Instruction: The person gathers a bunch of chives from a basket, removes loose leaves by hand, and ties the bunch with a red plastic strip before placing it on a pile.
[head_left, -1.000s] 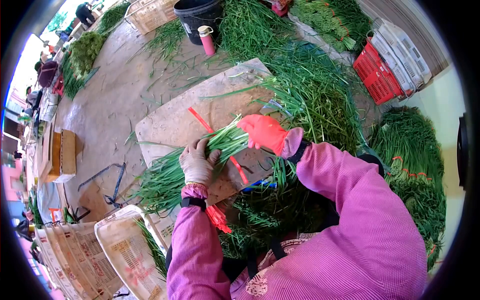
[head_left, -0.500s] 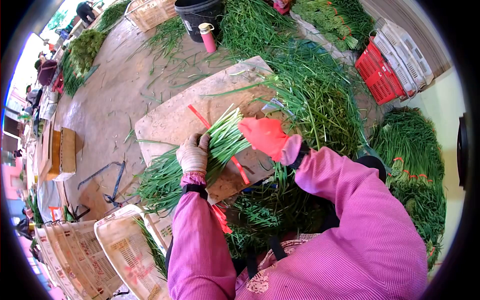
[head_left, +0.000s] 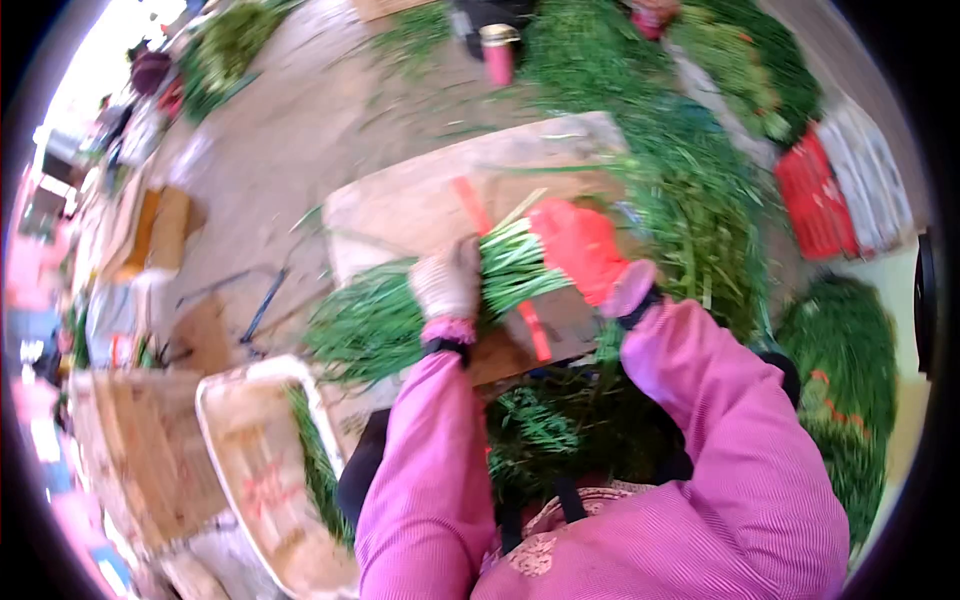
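Observation:
A bunch of garlic chives (head_left: pixel 365 320) lies across a wooden board (head_left: pixel 390 220), its pale stem ends to the right and green leaves to the left. My left hand (head_left: pixel 445 283), in a whitish glove, is wrapped over the middle of the bunch. At the stem ends is my right hand (head_left: pixel 580 252) in a red glove, its fingers closed against the stems; the fingertips are partly hidden and blurred. A red strip (head_left: pixel 533 330) passes beneath the bunch, sticking out on both sides.
Loose chives (head_left: pixel 690 200) are heaped right of the board. Tied bunches (head_left: pixel 840 370) lie farther right, near a red basket (head_left: pixel 815 195). A pale crate (head_left: pixel 215 425) stands at lower left. A pink bottle (head_left: pixel 498 60) and a black bucket (head_left: pixel 480 15) stand beyond the board.
The whole view has shifted and blurred, so the board and hands appear farther right. The bunch lies more level across the board. Both hands stay on it.

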